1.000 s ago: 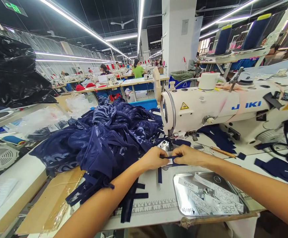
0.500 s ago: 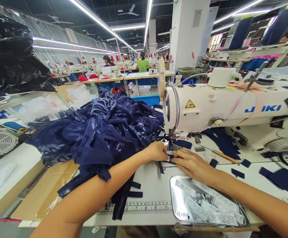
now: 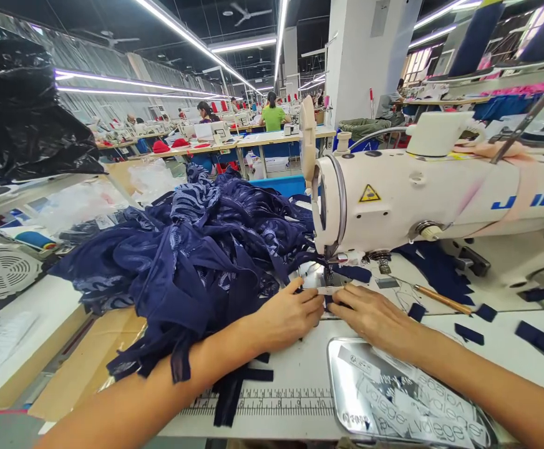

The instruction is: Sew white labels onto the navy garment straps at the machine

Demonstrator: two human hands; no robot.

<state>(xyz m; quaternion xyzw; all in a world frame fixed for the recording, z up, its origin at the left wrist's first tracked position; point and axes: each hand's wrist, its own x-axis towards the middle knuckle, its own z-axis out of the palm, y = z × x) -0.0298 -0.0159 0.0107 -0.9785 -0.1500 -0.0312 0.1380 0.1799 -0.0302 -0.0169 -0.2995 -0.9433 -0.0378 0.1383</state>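
A white sewing machine [image 3: 393,193] stands over the worktable, its presser foot [image 3: 329,274] just beyond my fingertips. A narrow white label [image 3: 327,290] lies in front of the foot, with a scrap of navy fabric beneath it. My left hand [image 3: 284,315] has curled fingers at the label's left part. From the other side, my right hand [image 3: 370,312] pinches around the label's right end and the navy piece, fingers bent. The fingertips partly hide both. A big heap of navy garments [image 3: 192,249] rests beside my left forearm, some fabric draping over it.
A metal tray [image 3: 342,399] of printed white labels lies below my right forearm. Wooden-handled tweezers or a similar tool [image 3: 443,299] and navy scraps [image 3: 469,333] lie right of the needle. A printed ruler [image 3: 272,402] runs along the front edge. Cardboard [image 3: 89,368] is at left.
My left hand has turned and come nearer, fingers now curled more flatly beside the label. The right hand stays at the label's right end. The view has shifted slightly.
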